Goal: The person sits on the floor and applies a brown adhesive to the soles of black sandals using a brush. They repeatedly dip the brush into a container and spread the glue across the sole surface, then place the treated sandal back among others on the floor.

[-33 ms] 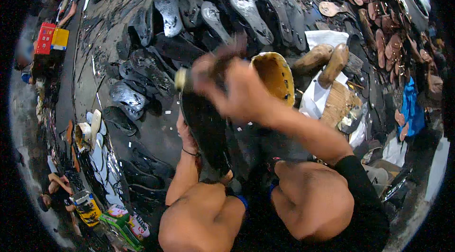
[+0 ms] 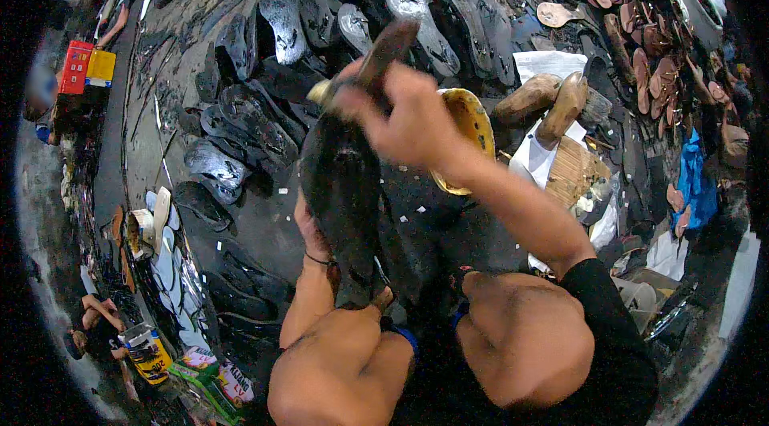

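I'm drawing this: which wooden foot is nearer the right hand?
The left wooden foot, beside the yellow bowl; the right wooden foot lies farther from the right hand.

From the sole (image 2: 340, 193) at the centre, the left hand (image 2: 311, 226) is against its edge at 8 o'clock, the right hand (image 2: 412, 109), with a tool (image 2: 390, 49) in it, at 1. Sandals (image 2: 280, 21) lie in an arc from 9 to 1. At 2 stands a bowl (image 2: 491, 121), then two shoe lasts (image 2: 565, 109), then a farther sandal heap (image 2: 643, 77). Cardboard (image 2: 573, 165) lies at 3, a cloth (image 2: 695, 189) well beyond it. Insoles (image 2: 166, 246) lie at 8, a carton (image 2: 235, 383) at 7.
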`<state>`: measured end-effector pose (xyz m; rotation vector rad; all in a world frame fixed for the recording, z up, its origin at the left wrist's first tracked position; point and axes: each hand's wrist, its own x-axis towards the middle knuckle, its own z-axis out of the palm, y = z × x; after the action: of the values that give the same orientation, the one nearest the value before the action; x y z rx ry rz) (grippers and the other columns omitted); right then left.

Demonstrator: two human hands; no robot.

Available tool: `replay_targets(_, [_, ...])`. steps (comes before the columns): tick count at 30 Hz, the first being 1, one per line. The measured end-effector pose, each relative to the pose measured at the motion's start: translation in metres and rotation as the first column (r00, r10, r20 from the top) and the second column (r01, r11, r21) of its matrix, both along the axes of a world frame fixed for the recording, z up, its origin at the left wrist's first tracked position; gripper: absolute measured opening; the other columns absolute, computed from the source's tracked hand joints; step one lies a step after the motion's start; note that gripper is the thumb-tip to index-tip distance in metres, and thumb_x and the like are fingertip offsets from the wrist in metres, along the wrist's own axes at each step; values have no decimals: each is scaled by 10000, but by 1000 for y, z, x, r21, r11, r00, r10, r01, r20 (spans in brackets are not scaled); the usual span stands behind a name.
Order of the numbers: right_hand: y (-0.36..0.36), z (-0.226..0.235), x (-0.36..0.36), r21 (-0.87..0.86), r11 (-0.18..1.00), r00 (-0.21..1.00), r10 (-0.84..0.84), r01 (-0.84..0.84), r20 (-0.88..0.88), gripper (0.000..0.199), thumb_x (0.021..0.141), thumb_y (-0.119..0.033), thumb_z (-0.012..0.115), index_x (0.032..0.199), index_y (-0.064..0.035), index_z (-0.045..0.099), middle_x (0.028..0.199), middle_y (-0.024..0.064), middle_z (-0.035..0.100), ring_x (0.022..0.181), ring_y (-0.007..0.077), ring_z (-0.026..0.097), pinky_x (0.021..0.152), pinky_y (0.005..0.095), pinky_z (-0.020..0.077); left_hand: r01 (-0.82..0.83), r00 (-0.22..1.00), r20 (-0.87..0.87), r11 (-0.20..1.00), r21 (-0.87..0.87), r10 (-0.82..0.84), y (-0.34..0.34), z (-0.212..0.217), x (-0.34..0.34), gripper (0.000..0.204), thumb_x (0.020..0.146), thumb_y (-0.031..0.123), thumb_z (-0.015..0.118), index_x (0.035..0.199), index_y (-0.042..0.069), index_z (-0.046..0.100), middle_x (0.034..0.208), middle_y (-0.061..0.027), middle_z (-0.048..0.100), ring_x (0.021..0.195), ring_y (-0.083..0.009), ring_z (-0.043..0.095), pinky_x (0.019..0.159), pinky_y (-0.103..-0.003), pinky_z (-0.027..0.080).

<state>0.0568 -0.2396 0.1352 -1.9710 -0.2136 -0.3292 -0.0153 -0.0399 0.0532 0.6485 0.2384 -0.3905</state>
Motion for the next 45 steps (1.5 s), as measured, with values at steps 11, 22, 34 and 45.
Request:
replay_targets(11, [22, -28, -40, 167, 952, 966, 255, -257, 34, 221, 840, -146, 778, 1040, -70, 724, 972, 99, 739, 935, 261, 692, 851, 391, 524, -146, 951, 299, 968, 204, 81, 63, -30, 17, 571, 1050, 358, 301, 1451, -24, 440, 1425, -198, 532, 1238, -351, 590, 1024, -481, 514])
replay_targets(22, [-100, -136, -71, -654, 748, 832, -432, 113, -350, 251, 907, -251, 715, 1021, -28, 718, 939, 165, 722, 834, 334, 710, 741, 420, 557, -276, 782, -302, 738, 616, 545, 32, 63, -37, 592, 1056, 433, 410, 1495, 35, 415, 1532, -112, 432, 1362, -290, 454, 1154, -451, 352])
replay_targets(34, [-135, -42, -161, -613, 678, 639, -269, -406, -721, 412, 923, -342, 655, 1090, 35, 657, 940, 252, 685, 945, 394, 677, 816, 464, 545, -282, 946, -264, 876, -390, 187, 79, 21, -57, 705, 949, 689, 475, 1354, 115, 542, 1120, -100, 685, 937, -295, 696, 819, -472, 592])
replay_targets(45, [-16, 60, -37, 497, 850, 920, 320, -174, -227, 305, 951, -169, 710, 1206, -18, 635, 1071, 40, 684, 996, 122, 621, 893, 309, 500, -238, 970, -12, 961, 144, 242, 25, 73, 38, 792, 904, 691, 565, 1348, 36, 535, 1251, -101, 637, 1076, -274, 640, 950, -434, 525])
